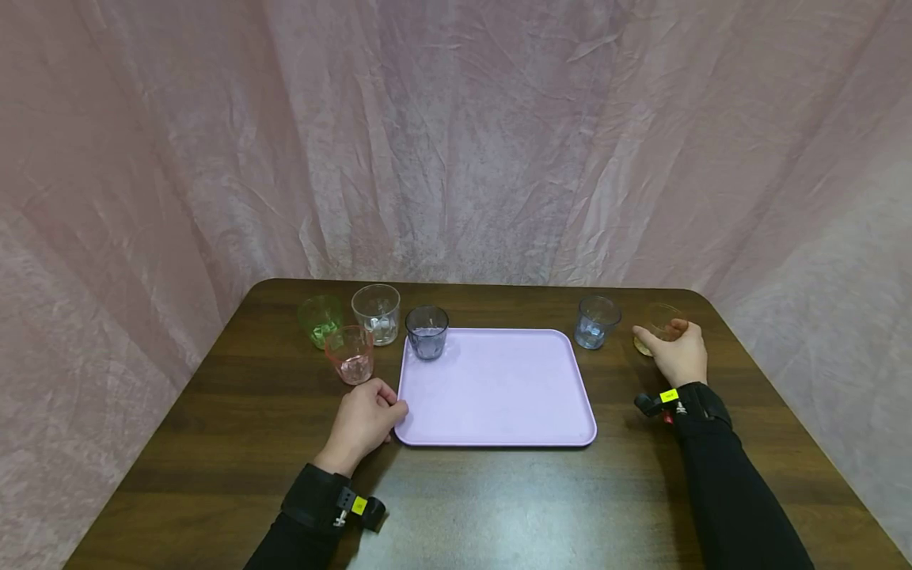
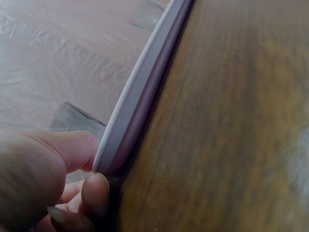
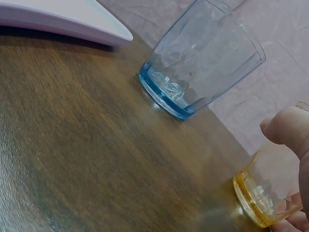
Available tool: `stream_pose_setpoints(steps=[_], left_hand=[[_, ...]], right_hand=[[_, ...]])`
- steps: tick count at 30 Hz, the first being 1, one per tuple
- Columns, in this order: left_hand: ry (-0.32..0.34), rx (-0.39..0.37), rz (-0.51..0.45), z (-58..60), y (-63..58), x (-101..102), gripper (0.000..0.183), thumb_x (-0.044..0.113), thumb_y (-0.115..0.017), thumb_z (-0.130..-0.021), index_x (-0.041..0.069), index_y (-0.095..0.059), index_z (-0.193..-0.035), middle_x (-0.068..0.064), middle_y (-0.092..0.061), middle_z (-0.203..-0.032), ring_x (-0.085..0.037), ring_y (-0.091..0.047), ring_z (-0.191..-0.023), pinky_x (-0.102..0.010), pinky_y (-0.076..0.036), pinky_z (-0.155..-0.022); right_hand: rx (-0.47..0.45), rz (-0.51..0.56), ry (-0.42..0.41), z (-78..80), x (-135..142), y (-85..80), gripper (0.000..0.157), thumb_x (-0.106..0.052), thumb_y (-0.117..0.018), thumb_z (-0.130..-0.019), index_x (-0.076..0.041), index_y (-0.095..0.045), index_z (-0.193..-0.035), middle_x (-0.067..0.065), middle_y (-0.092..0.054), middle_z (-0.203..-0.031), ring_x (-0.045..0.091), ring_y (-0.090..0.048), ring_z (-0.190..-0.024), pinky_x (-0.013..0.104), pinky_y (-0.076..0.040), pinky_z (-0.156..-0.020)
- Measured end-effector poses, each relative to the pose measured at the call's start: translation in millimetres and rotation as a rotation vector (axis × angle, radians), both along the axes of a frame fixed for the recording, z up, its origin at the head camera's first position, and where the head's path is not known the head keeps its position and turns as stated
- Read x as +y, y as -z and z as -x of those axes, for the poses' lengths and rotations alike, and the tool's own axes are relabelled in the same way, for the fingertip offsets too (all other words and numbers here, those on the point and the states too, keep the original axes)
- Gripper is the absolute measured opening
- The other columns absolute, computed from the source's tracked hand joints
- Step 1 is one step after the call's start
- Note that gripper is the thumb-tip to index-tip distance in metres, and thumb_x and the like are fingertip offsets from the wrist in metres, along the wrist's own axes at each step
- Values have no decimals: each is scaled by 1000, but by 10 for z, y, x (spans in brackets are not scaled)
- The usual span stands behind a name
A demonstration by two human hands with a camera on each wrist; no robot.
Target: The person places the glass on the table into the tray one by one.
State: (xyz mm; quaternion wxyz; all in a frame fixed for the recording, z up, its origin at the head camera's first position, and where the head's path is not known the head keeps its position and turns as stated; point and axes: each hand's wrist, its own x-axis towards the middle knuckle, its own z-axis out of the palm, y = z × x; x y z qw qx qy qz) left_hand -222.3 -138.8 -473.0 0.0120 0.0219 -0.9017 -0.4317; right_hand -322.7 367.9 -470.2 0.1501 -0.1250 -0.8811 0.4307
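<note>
A pale lilac tray (image 1: 499, 388) lies on the wooden table, and my left hand (image 1: 364, 419) pinches its left rim near the front corner. In the left wrist view, thumb and fingers meet at the edge of the tray (image 2: 126, 101). On the tray's back left corner stands a grey glass (image 1: 427, 334). Over at the right, my right hand (image 1: 680, 354) holds a yellow glass (image 1: 644, 346), its thumb on the near side and fingers round the far side. The base of the yellow glass (image 3: 251, 200) looks to be on the table. Beside it stands a blue glass (image 1: 597, 323).
Left of the tray stand a pink glass (image 1: 351, 358), a green glass (image 1: 321, 321) and a clear glass (image 1: 378, 315), close together. A pinkish curtain (image 1: 456, 142) hangs behind the table's (image 1: 492, 507) back edge.
</note>
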Motion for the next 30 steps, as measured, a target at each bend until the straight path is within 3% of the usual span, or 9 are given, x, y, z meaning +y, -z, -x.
stream_pose_setpoints(steps=[20,30], left_hand=[[-4,-22,7,30,2,-5,13,14,-72,-82,8,-60,-82,-1,-59,-59,-15,-57,-43,-29,-46,-40],[-5,-8,12,6,8,-10,12,13,-72,-81,8,-60,-81,0,-59,-57,-14,-57,-42,-29,-44,-39]], right_hand=[[-6,-15,4,35,47,-57,96,-61,-65,-86,6,-27,-144,27,-43,-135,41,-42,-116,54,-38,-95],[2,-4,-16,10,35,-197,96,-61,-65,-87,5,-26,-146,25,-41,-138,40,-41,-116,54,-38,-95]])
